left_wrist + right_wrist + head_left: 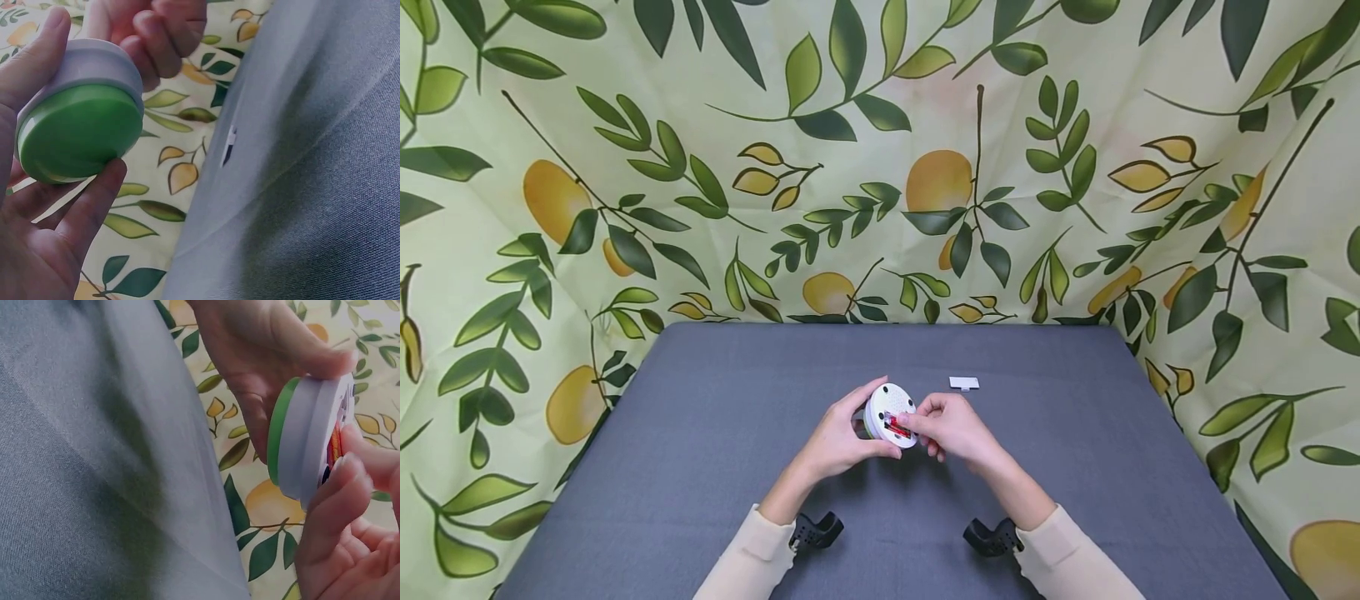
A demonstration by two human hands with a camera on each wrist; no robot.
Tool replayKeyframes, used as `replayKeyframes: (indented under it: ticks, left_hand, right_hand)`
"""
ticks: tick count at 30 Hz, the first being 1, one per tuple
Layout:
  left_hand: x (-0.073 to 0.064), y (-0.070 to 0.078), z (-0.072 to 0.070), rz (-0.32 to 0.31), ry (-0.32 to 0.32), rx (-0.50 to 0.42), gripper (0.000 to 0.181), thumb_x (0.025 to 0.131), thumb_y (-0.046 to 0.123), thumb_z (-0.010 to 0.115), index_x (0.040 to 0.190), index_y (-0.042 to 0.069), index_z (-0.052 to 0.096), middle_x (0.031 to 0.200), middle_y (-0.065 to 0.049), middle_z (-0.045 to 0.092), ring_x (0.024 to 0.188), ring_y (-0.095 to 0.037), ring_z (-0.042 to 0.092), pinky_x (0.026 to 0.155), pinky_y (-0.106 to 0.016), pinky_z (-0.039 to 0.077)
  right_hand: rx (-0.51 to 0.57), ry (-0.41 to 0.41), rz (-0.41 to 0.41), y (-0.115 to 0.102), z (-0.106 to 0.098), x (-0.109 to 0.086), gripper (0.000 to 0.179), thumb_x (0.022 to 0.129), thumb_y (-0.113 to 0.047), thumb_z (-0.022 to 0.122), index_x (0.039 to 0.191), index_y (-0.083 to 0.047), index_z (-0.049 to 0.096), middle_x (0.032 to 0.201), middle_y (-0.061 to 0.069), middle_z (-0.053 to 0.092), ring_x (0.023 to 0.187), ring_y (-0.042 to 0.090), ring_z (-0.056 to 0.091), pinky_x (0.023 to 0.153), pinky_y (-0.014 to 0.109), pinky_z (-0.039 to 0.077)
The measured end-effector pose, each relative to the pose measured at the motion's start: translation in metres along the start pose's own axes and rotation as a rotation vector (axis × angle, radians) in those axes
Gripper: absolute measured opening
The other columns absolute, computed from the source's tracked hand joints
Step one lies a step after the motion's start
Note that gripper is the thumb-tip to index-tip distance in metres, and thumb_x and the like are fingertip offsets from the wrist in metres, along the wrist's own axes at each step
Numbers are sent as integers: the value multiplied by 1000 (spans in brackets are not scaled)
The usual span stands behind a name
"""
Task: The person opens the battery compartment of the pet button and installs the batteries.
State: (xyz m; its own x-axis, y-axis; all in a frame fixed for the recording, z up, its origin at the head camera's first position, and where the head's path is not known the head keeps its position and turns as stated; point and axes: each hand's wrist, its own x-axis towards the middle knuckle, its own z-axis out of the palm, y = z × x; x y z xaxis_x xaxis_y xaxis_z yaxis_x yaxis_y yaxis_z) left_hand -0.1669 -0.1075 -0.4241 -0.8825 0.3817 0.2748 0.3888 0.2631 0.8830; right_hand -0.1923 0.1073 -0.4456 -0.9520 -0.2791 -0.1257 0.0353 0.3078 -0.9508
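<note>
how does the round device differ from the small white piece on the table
Size: the round device is larger than the small white piece. Shape: the device is a thick disc; the piece is roughly rectangular. Pose: the left hand holds the device up; the piece lies on the table. Colour: the device has a green side; no green shows on the piece. Both show white.

We count one left hand (842, 437), one right hand (955, 429), one round white-and-green device (891, 398), at least one red battery (899, 431) (total hidden), one small white piece (964, 382), two black wrist fittings (824, 530), two sleeves (748, 554), one table (730, 425), patterned cloth backdrop (865, 162): one.
</note>
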Motion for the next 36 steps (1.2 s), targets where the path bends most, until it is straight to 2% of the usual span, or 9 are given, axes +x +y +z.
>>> replayKeyframes:
  ticks: [5,10,14,19,24,28,31,33,36]
  left_hand:
    - [0,0,1,-5,5,13,89,70,4,94,147,-3,49,141,-20,57,112,-24,60,87,-34,57]
    - [0,-1,0,-12,24,18,89,69,4,94,147,-1,50,139,-18,58,111,-24,59,89,-43,56]
    - [0,-2,0,-5,28,24,90,69,5,94,147,-1,50,140,-18,58,112,-24,59,89,-45,56]
    - [0,-5,1,25,20,23,91,68,3,94,147,-4,48,140,-21,57,112,-25,59,89,-42,56]
    - [1,-6,1,24,14,16,91,68,3,94,146,-5,48,138,-21,58,109,-21,61,86,-34,57]
    - [3,-22,4,2,14,14,94,68,4,95,149,-2,48,141,-18,57,112,-24,60,87,-40,57]
    - [5,-38,6,-2,19,21,98,67,6,96,151,2,46,144,-16,55,116,-26,59,89,-45,56]
    - [5,-42,6,4,21,23,99,66,9,96,152,5,46,144,-14,55,117,-26,59,89,-44,56]
    - [5,-44,5,15,19,2,98,67,11,97,152,8,47,144,-11,56,117,-26,59,89,-44,56]
  right_hand:
    - [99,-42,-2,-1,-3,-2,24,89,-18,80,87,1,65,61,7,63,47,13,56,43,26,47]
    - [173,-143,-21,-3,-8,-3,19,94,-9,72,97,7,64,71,10,66,56,15,62,49,26,52]
    - [210,-189,-18,-1,-12,-1,17,95,-6,70,101,9,63,75,12,67,59,16,64,51,25,52]
    - [244,-201,-11,2,-14,0,17,93,-7,72,99,7,65,76,15,67,59,14,61,49,24,49]
    - [268,-216,20,7,-15,3,15,92,-9,73,93,1,62,71,8,62,57,13,56,49,23,47]
    - [318,-239,100,12,-16,6,23,92,-13,73,98,-2,54,68,4,56,54,12,53,48,23,47]
    - [391,-285,175,15,-17,6,34,93,-17,72,114,-3,48,73,6,58,55,12,57,51,24,50]
    - [443,-335,201,17,-17,6,39,95,-19,69,123,-2,47,79,7,62,59,14,62,56,26,54]
    - [531,-421,197,19,-16,7,31,99,-17,63,125,-3,54,88,10,69,70,19,70,66,30,59]
